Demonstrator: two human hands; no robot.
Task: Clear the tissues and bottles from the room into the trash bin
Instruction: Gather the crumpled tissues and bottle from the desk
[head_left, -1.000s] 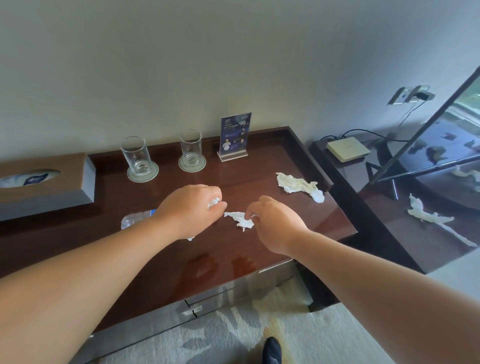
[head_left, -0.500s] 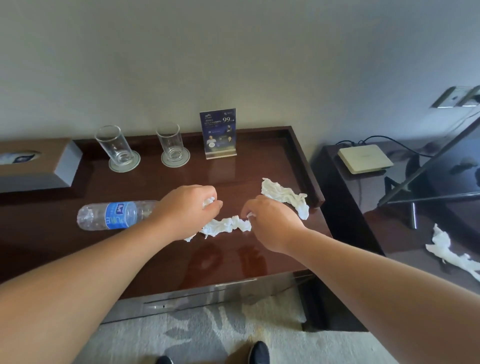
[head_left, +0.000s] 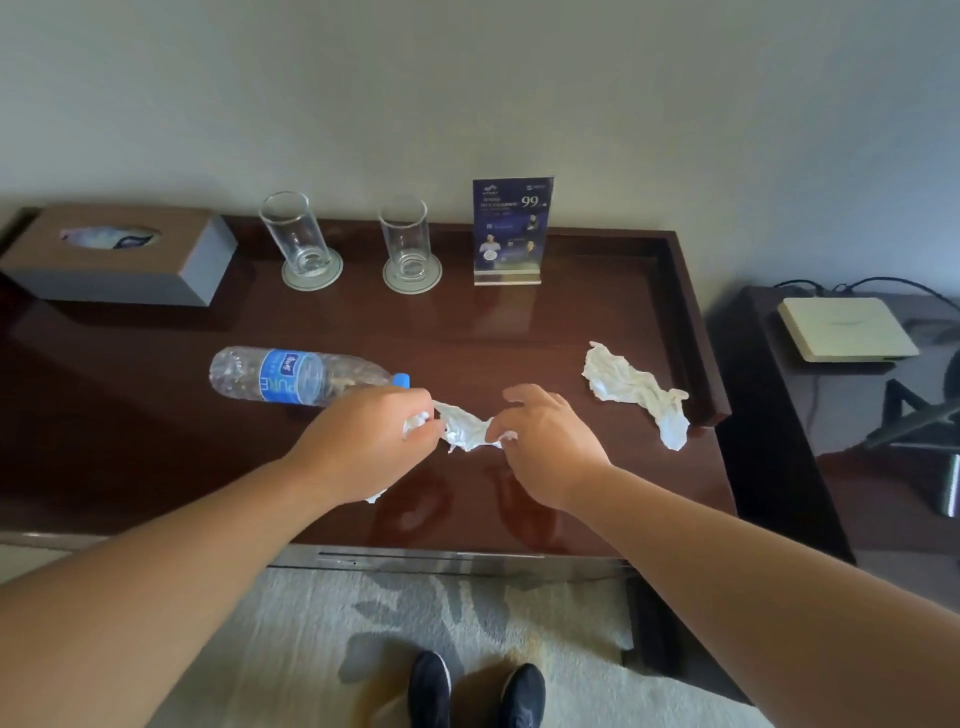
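Reaching forward, left hand and right hand pinch one tissue; fingers curled.

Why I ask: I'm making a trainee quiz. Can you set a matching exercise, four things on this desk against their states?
Things:
1 bottle
2 left glass
3 middle tissue
4 right tissue

States:
a upright on a coaster
b held between left hand and right hand
c lying on its side
d lying crumpled, untouched

Pairs: 1c, 2a, 3b, 4d.

Soft even light — sheen on desk; edges warped, slightly soft.
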